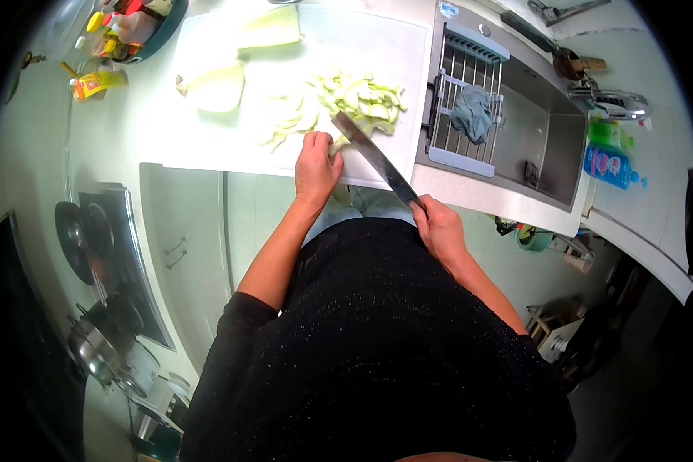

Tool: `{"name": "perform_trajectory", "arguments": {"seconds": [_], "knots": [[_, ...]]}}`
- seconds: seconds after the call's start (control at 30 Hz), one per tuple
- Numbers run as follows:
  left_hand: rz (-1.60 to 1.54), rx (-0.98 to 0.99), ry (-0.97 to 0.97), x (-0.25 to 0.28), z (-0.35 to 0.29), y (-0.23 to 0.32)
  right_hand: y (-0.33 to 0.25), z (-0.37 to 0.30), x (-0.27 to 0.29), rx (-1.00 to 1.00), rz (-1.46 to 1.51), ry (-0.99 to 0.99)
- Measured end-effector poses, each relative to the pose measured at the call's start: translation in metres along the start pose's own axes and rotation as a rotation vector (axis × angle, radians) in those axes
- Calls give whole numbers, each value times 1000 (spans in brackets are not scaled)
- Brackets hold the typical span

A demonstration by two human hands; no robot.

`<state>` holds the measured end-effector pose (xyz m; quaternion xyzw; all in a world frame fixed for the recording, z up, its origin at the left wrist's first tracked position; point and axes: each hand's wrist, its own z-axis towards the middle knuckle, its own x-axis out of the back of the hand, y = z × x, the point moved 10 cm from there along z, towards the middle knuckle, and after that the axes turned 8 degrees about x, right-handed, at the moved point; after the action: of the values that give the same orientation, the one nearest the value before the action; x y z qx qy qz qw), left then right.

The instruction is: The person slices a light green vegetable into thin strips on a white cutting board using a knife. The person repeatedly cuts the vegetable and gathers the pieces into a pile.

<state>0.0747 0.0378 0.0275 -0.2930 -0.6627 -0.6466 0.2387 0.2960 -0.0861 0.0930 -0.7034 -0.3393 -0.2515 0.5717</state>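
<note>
My right hand (440,229) is closed round the handle of a long, dark-bladed kitchen knife (375,159). Its blade slants up and left over the near edge of a white cutting board (396,46). Beside the blade tip, my left hand (316,168) has its fingers bent down onto a pale green piece of gourd (338,144), mostly hidden by the fingers and blade. Just beyond lies a heap of pale green slices (358,96), with a few strewn to its left. Two larger gourd chunks, one far (271,28) and one at left (217,88), rest on the board.
Right of the board is a steel sink (558,146) with a rack (466,158) across it, holding a grey-blue cloth (470,114). A faucet (616,102) and a blue bottle (610,165) stand beyond. Sauce bottles (135,27) crowd the far left; a stove (119,231) with pans is at left.
</note>
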Motion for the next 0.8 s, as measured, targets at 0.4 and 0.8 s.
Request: {"name": "perform_trajectory", "arguments": {"seconds": [0.4,0.8], "knots": [[-25,-41,-67,-7,2,-5,-25,26,-47,66,-240,9],[189,-158,95,11,5,0,-35,45,-38,193,-439,136]]}}
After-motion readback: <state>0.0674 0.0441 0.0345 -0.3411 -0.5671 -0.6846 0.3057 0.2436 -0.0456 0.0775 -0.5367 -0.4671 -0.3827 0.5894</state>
